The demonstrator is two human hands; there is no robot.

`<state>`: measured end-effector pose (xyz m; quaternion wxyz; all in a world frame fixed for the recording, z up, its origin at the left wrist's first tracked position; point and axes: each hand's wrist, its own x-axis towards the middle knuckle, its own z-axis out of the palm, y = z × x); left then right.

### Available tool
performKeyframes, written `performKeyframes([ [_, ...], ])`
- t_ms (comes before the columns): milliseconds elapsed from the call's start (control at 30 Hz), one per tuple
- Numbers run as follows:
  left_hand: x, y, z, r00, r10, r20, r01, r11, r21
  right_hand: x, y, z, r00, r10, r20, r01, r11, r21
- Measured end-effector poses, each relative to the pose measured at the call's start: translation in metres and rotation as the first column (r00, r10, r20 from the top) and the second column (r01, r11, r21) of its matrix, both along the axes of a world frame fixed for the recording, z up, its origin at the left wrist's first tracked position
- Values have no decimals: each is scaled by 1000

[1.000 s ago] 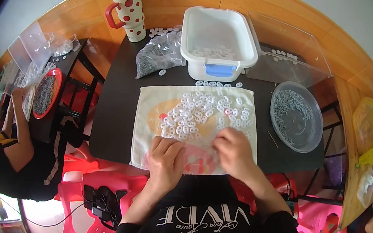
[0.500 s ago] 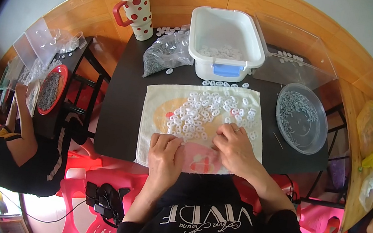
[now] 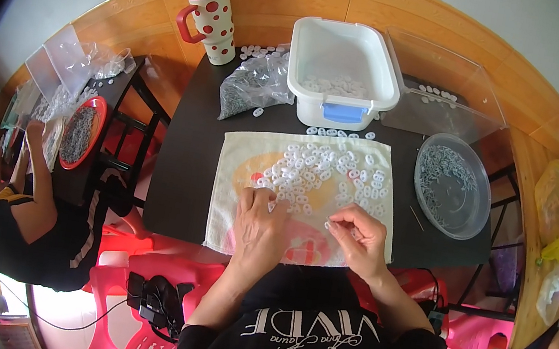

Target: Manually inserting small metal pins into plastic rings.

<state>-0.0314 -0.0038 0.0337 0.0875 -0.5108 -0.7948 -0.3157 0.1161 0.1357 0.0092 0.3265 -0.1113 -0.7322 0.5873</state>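
Note:
Many small white oval plastic pieces with two holes (image 3: 306, 168) lie spread over a pale, patterned towel (image 3: 236, 149) on the dark table. At the near left edge of the pile, my left hand (image 3: 260, 226) is closed, fingers bent downward, with a white piece (image 3: 271, 206) showing at its thumb and fingertips. To the right, my right hand (image 3: 360, 242) is raised slightly over the towel. Its thumb and index finger pinch a small white piece (image 3: 328, 225), partly covered by the fingertips.
Behind the towel stands a white tub (image 3: 336, 114) with more white pieces inside. A bag of small grey metal parts (image 3: 254, 83) and a spotted tumbler (image 3: 214, 25) are at back left. On the right sit a round clear tub (image 3: 458, 221) of metal parts and a thin metal rod (image 3: 416, 218).
My right hand has drawn back from the pile toward me and turned, now pinching a white piece. My left hand has shifted slightly right and forward. The whole view has tilted slightly.

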Motion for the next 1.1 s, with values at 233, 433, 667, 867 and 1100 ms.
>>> performKeyframes([
  [233, -7, 5, -7, 986, -109, 126, 82, 976, 199, -2, -8, -7, 988, -119, -96, 126, 989, 80],
  [433, -5, 7, -12, 269, -329, 905, -82, 928, 362, -9, -18, 4, 997, -27, -72, 37, 990, 139],
  [667, -1, 5, -20, 143, -457, 878, -73, 880, 470, -9, -22, -2, 995, -70, -66, 71, 997, 13],
  [867, 2, 5, -19, 162, -459, 874, -88, 875, 476, -9, -22, -2, 997, -52, -57, 51, 999, -20],
  [1100, 5, 5, -23, 180, -473, 863, -66, 869, 490, -10, -22, -5, 996, -63, -56, 62, 998, -14],
])
